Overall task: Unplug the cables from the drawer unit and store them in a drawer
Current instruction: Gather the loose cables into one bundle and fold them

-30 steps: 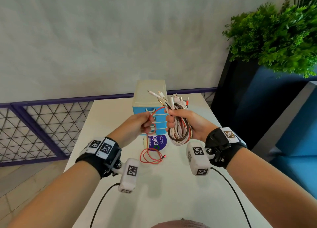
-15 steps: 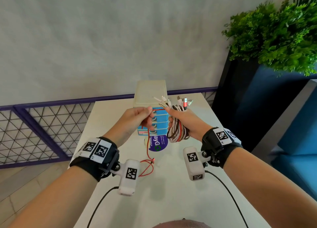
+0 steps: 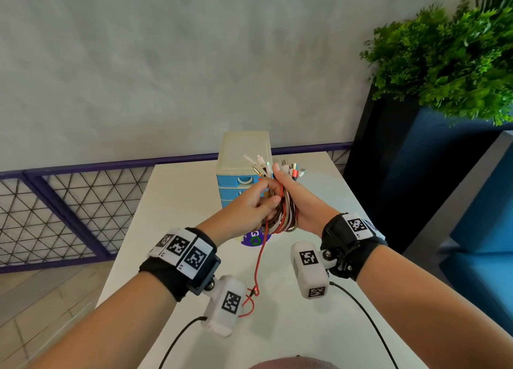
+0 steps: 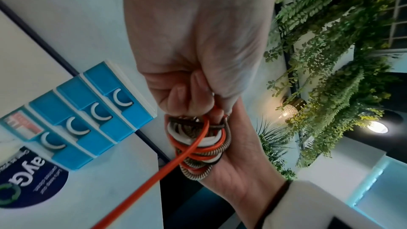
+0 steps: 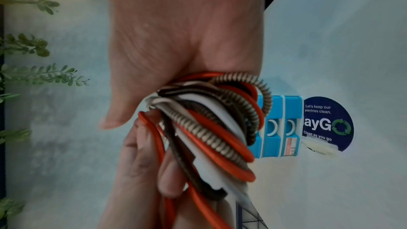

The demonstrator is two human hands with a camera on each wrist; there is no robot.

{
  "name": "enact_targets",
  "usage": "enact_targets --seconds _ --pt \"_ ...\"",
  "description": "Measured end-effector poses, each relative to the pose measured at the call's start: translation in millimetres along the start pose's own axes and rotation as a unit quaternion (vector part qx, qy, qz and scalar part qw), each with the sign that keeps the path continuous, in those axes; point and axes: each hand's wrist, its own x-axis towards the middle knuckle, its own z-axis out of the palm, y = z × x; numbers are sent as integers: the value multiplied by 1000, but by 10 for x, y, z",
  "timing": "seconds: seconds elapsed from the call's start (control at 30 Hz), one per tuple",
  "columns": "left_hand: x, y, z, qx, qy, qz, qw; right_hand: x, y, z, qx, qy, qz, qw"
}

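Hands raised together above the white rectangular table [image 3: 277,327], in front of the blue-fronted plastic drawer unit with cream top [image 3: 244,157]. Right hand [image 3: 302,202]: palm turned leftward, fingers curled round the coiled bundle of red, white, brown and braided charging cables [image 3: 286,216]; thumb extended upward along the bundle. Left hand [image 3: 247,210]: fingers curled, pressed against the bundle from the left, pinching the loose red cable [image 3: 259,260] at the bundle's upper part (confirmed in left wrist view [image 4: 187,151]). Bundle held clear of the table, long axis roughly upright, tilted slightly away; plug ends [image 3: 277,168] fanned out upward past the right thumb, toward the drawer unit. Loose red cable hanging down from the hands, tail curled on the table beside the left wrist camera [image 3: 224,304]. Drawers shut in both wrist views [image 4: 92,116] [image 5: 277,128]. Round dark-blue sticker [image 5: 328,124] on the table just before the unit. Green leafy plant [image 3: 449,63] at right.
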Motion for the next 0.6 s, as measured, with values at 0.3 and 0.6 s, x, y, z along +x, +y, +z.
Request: enact_targets --seconds 0.3,0.6 --pt "34 -131 -19 -86 73 -68 991 -8 107 -8 -31 -13 -37 999" --pt "-140 -77 -102 -16 -48 -136 989 121 66 -60 -100 199 -132 966"
